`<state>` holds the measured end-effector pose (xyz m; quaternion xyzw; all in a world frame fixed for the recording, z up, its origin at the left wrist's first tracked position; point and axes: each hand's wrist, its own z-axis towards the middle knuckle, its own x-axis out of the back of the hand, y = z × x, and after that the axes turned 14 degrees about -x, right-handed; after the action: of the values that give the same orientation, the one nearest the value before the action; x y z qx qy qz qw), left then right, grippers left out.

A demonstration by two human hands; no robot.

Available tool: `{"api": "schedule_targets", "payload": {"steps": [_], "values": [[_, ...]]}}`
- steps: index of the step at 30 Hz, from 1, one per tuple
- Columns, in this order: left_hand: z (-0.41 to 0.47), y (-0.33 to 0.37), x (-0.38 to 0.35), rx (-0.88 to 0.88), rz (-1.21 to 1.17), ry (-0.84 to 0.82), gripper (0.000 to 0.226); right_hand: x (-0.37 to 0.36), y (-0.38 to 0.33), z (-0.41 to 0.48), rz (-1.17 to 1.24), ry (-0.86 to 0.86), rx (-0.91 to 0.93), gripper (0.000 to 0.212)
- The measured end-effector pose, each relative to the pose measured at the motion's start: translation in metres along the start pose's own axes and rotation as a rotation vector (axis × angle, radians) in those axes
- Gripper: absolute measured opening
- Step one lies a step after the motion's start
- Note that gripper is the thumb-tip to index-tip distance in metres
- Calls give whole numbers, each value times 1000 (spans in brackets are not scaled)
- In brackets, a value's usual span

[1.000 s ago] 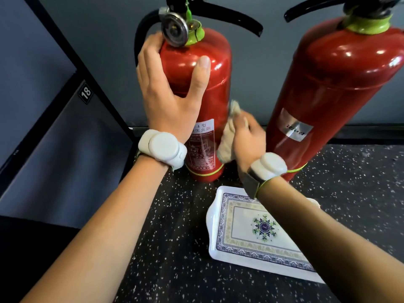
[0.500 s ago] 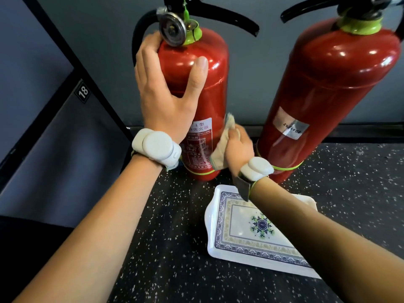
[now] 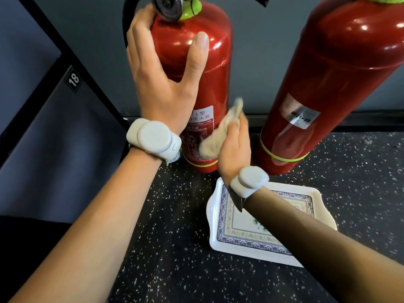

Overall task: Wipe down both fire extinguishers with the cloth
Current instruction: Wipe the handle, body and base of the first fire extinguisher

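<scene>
Two red fire extinguishers stand on a dark speckled floor against a grey wall. My left hand (image 3: 166,84) wraps around the upper body of the left extinguisher (image 3: 216,68), thumb across its front, just below the pressure gauge (image 3: 168,6). My right hand (image 3: 235,147) presses a pale beige cloth (image 3: 218,136) against the lower right side of that same cylinder, beside its white label. The right extinguisher (image 3: 341,68) stands untouched, with a taped sticker on its body.
A white patterned tray (image 3: 220,232) lies on the floor right in front of the extinguishers, under my right forearm. A dark framed panel with a "18" tag (image 3: 73,79) runs along the left. Black skirting lines the wall's foot.
My right hand slid the cloth down the left extinguisher's side, from mid-body to near its base. The left hand kept its hold; the view moved closer.
</scene>
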<state>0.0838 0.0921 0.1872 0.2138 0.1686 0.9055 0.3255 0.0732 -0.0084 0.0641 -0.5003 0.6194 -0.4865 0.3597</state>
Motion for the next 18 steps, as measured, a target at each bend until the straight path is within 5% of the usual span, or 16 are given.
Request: {"api": "schedule_targets", "payload": {"steps": [9,18], "values": [[-2,-3,0,15,-16,-32,68,1,94,42,-270,-29,-508,50],[2,-18,52,59,-15,-490,102,4,39,21,-110,-66,-405,56]]}}
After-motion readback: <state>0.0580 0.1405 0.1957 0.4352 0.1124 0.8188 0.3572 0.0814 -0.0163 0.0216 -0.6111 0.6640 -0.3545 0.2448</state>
